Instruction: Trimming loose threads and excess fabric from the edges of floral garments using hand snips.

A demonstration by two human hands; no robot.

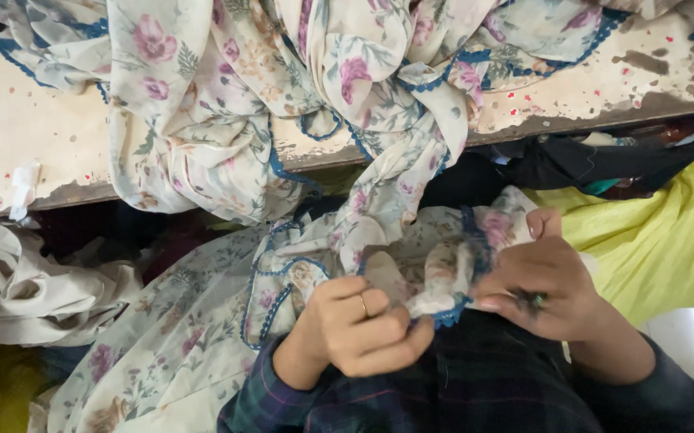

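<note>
The floral fabric [202, 120] looks thin, soft and matt, edged with blue beaded lace trim [271, 309] (slightly knobbly). The worktable [34, 128] is worn, chipped paint, rough and dull; the yellow cloth [667, 232] has a faint sheen.

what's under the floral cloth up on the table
The floral cloth lies heaped on a worn, paint-flecked table and spills over its edge to both hands. Bare tabletop shows at both sides; whatever is beneath the heap is hidden.

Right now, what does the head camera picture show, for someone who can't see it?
Two hands, left hand and right hand, pinch the blue-trimmed edge of a floral cloth that spills off a worn table. Yellow fabric lies to the right.
</note>
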